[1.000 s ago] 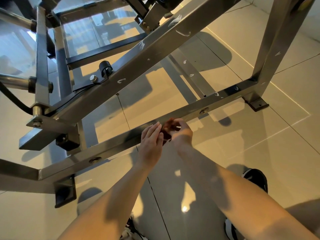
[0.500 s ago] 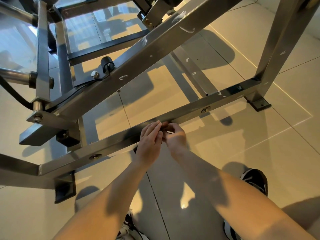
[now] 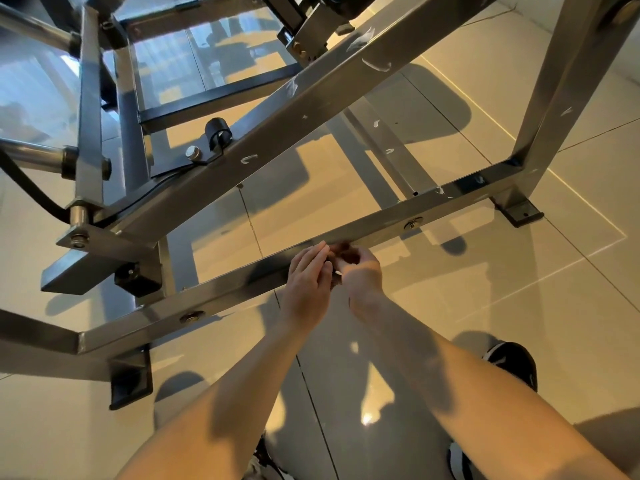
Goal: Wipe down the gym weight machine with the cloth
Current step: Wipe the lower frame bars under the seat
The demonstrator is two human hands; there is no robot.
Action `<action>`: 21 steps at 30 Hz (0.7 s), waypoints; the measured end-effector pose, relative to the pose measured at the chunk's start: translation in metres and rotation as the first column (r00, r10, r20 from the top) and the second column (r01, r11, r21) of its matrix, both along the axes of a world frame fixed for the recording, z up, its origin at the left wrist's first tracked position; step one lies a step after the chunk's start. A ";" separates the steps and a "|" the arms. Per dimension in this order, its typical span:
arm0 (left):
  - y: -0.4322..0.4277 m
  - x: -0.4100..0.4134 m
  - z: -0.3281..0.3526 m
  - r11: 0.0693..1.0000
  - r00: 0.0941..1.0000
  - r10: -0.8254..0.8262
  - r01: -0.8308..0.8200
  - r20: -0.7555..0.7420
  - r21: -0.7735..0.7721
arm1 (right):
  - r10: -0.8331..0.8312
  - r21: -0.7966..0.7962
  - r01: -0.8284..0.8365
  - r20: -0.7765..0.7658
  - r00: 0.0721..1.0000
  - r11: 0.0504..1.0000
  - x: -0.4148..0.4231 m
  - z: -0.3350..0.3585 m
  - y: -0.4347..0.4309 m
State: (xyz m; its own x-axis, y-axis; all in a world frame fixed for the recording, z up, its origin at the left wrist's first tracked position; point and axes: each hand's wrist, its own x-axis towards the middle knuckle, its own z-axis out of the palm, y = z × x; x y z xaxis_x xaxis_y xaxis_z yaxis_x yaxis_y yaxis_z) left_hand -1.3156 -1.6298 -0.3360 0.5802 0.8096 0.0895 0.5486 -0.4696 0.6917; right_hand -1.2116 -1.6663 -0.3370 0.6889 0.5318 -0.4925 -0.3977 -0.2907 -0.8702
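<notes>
At the far left, a grey square-section steel frame of the gym weight machine [image 3: 90, 126] stood on a glossy beige tiled floor [image 3: 519, 289], with chromed round bars and a black cable [image 3: 27, 181] meeting an upright member. A black angled foot bracket [image 3: 130, 379] sat under the frame's near left corner, on the floor. A long diagonal grey steel beam [image 3: 277, 123], marked with small white scuffs, rose from lower left to upper right; a black cable clamp [image 3: 217, 131] and a hex bolt sat on its upper face. Below it ran the low horizontal grey steel base rail [image 3: 221, 299], carrying two bolt heads. The left hand [image 3: 308, 289] lay over the middle of this rail, its fingers [image 3: 313, 254] straight and pressed together, their tips against the right hand. A small dark reddish-brown cloth [image 3: 346, 254] was bunched between the two hands, directly at the rail; most of it was hidden. The right hand [image 3: 362, 275] was curled, its fingers bent inward and pinching the cloth; whether the cloth touched the rail could not be determined. Further right, the rail joined a grey steel upright post [image 3: 554, 98] at a welded corner, with a second black foot bracket [image 3: 517, 211] beside it. A black-and-white shoe [image 3: 512, 362] was on the floor at lower right.
</notes>
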 end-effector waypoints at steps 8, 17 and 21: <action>0.002 0.035 0.005 0.993 0.989 -0.116 0.115 -0.096 -0.011 | -0.382 -0.038 0.382 0.001 0.924 0.923 0.076 0.008 -0.009; 0.004 0.046 0.005 0.982 0.993 -0.106 0.095 -0.059 -0.165 | -0.180 -0.137 0.180 0.008 0.984 0.974 0.057 -0.008 -0.005; 0.010 0.040 0.004 0.981 0.975 -0.165 0.146 -0.148 -0.129 | -0.286 -0.178 0.288 0.039 0.958 0.941 0.077 -0.003 -0.006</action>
